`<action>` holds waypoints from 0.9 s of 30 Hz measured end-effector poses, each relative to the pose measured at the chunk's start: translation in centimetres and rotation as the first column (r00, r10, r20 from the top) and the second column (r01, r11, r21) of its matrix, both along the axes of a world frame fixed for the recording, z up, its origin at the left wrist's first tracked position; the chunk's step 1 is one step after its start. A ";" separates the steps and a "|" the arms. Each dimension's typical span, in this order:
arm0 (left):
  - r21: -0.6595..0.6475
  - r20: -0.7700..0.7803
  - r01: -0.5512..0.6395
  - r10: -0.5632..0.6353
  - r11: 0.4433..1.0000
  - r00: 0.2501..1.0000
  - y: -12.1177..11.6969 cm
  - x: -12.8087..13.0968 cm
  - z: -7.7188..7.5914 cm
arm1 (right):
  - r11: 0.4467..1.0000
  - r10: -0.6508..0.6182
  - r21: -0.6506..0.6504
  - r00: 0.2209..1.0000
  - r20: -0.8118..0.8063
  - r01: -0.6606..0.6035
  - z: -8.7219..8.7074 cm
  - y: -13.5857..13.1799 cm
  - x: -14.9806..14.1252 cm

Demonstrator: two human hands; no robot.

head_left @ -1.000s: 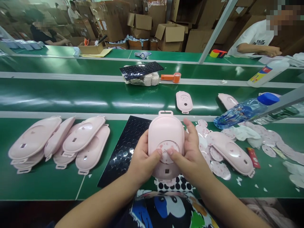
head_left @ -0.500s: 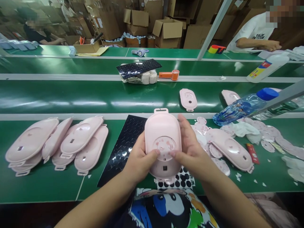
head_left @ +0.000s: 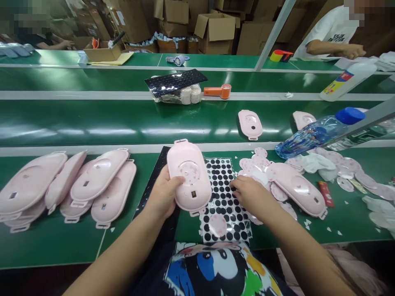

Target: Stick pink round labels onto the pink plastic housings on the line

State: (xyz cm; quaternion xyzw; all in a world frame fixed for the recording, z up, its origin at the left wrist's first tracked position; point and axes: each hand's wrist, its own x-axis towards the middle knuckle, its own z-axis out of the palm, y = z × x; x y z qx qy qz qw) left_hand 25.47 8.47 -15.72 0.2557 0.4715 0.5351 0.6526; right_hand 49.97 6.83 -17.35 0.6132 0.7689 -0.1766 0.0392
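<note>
Two bare hands stand apart over the green tabletop [head_left: 55,246]. The left hand [head_left: 162,193] is clamped on a pale pink oval plastic case [head_left: 189,176], thumb across its face and fingers beneath it. The case's long axis tilts from its far tab, up and to the left, down to its near tab at the lower right. The left hand is much the nearer to it; the right hand [head_left: 249,197] lies just to its right, not touching it, fingers loosely curled on a clear sheet of black dot stickers [head_left: 224,201], holding nothing visible. Peeled pink round film pieces [head_left: 256,166] lie beyond those fingers, beside another pink case [head_left: 296,189]. More pink cases [head_left: 98,181] lie at the left, and a blue-capped water bottle [head_left: 317,135] lies at the right. Farther off are an orange tape dispenser [head_left: 217,91], cardboard boxes [head_left: 214,28] and a co-worker's arm [head_left: 330,48].
</note>
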 end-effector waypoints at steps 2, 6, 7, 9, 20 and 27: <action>-0.071 0.061 0.013 -0.008 0.997 0.998 0.4 1.7 -0.6 | 1.000 0.028 0.003 1.000 0.007 -0.028 0.2 0.3 -0.2; -0.156 0.237 -0.099 0.135 0.983 0.962 2.1 5.6 -2.3 | 0.997 0.069 0.012 0.997 0.026 -0.070 0.6 0.7 -0.7; -0.157 0.271 -0.129 0.168 0.979 0.948 2.7 6.4 -2.9 | 0.997 0.072 0.014 0.997 0.029 -0.072 0.6 0.8 -0.8; -0.143 0.308 -0.175 0.212 0.974 0.928 3.5 7.6 -4.0 | 0.998 0.064 0.014 0.998 0.030 -0.064 0.4 1.0 -1.0; 0.002 0.297 -0.175 0.167 0.985 0.940 4.0 8.1 -5.8 | 0.998 0.053 -0.021 0.966 -0.253 -0.060 1.9 0.6 -0.3; 0.131 0.319 -0.066 0.021 0.989 0.948 1.5 8.3 -1.8 | 0.922 -0.263 0.013 0.650 -0.713 0.387 5.4 -0.4 -1.8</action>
